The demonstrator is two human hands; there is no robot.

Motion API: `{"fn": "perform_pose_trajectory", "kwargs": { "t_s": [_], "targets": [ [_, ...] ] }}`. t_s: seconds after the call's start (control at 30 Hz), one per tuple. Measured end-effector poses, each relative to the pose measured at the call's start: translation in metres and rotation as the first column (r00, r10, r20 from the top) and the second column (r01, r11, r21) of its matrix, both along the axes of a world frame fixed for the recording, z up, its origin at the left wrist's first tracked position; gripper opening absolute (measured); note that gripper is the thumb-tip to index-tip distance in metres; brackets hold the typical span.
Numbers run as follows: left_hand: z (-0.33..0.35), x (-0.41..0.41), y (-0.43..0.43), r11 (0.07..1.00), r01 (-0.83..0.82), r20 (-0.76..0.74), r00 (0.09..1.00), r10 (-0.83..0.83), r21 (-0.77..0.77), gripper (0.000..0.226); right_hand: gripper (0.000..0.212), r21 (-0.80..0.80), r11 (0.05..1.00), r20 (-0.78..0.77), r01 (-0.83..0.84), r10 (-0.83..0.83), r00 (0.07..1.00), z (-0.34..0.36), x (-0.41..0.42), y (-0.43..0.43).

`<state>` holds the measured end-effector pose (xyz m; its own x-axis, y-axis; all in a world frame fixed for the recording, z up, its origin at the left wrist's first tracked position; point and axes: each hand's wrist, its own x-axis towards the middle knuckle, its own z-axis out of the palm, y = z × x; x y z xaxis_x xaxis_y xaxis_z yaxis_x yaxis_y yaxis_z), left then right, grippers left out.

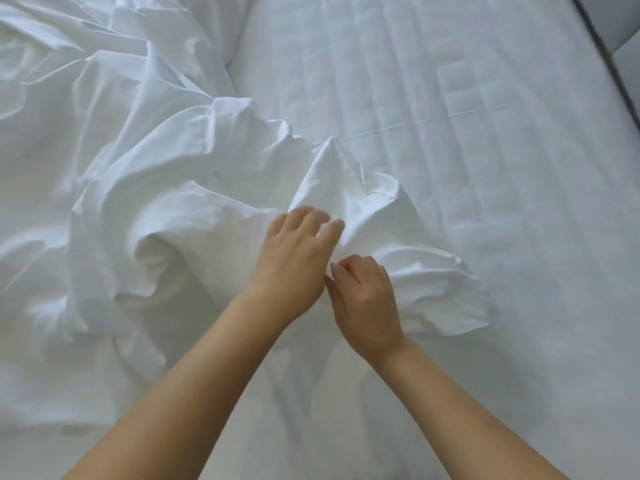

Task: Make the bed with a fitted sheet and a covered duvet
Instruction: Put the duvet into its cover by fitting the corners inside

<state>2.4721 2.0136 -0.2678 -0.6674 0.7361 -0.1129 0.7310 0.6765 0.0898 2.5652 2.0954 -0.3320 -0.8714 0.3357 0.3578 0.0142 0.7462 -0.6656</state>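
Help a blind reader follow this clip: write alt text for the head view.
Two bare hands work a bunched white cloth: the right hand pinches a fold, the left hand touches the cloth just beyond it. Smooth striped bedding lies flat to the right.

I get a bright, even picture, with soft daylight-like light that seems to come from the upper left. The crumpled sheet (138,161) there is nearly blown out and its folds lose detail, while the mattress (467,98) on the right falls off to a cooler grey-blue. Shadows are faint and soft-edged, sitting in the creases and beneath the forearms. The left hand (294,258) smears with motion blur at its fingertips (322,217); the right hand (367,303) reads sharper. The whole frame looks slightly soft, and the wide lens bows the dark edge (604,50) at top right.
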Motion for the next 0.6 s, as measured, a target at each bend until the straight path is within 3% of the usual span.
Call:
{"fn": "perform_pose_trajectory", "kwargs": {
  "t_s": [0.03, 0.1, 0.2, 0.33, 0.37, 0.43, 0.5, 0.53, 0.6],
  "targets": [
    [-0.004, 0.000, 0.004, 0.998, 0.068, 0.109, 0.992, -0.067, -0.006, 0.044, 0.029, -0.062, 0.998, -0.002, 0.031, -0.031, 1.000, 0.001, 0.003, 0.003],
    [-0.014, -0.003, 0.006, 0.997, 0.062, 0.301, 0.953, -0.043, -0.053, 0.024, 0.032, -0.199, 0.972, 0.031, 0.125, -0.121, 0.992, 0.000, 0.009, 0.012],
    [-0.023, 0.000, 0.005, 0.992, 0.090, 0.320, 0.946, -0.058, -0.086, 0.032, 0.031, -0.264, 0.957, 0.060, 0.117, -0.105, 0.993, -0.002, 0.023, 0.018],
    [-0.003, -0.001, -0.011, 0.983, -0.099, 0.318, 0.947, 0.046, 0.152, 0.043, 0.030, -0.115, 0.991, 0.247, 0.067, -0.037, 0.968, -0.018, 0.039, 0.028],
    [0.003, -0.005, -0.015, 0.990, -0.067, 0.233, 0.972, 0.036, 0.125, 0.045, 0.029, -0.064, 0.995, 0.277, 0.082, -0.061, 0.959, -0.022, 0.042, 0.033],
    [0.002, -0.011, -0.019, 0.998, -0.006, 0.056, 0.998, 0.010, -0.070, 0.043, 0.028, -0.015, 0.992, 0.270, 0.125, -0.116, 0.956, -0.021, 0.043, 0.032],
    [-0.005, -0.012, -0.011, 0.953, 0.025, -0.033, 0.999, -0.037, -0.301, 0.020, 0.033, 0.034, 0.994, 0.208, 0.104, -0.108, 0.972, -0.014, 0.037, 0.020],
    [-0.007, -0.010, -0.005, 0.932, 0.053, -0.013, 0.998, -0.062, -0.359, 0.007, 0.032, 0.051, 0.997, 0.174, 0.066, -0.074, 0.982, -0.011, 0.034, 0.011],
    [-0.017, -0.001, 0.007, 0.943, 0.105, 0.100, 0.992, -0.077, -0.317, 0.022, 0.025, 0.033, 0.999, 0.126, 0.005, -0.009, 0.992, -0.007, 0.029, 0.001]
  ]
}}
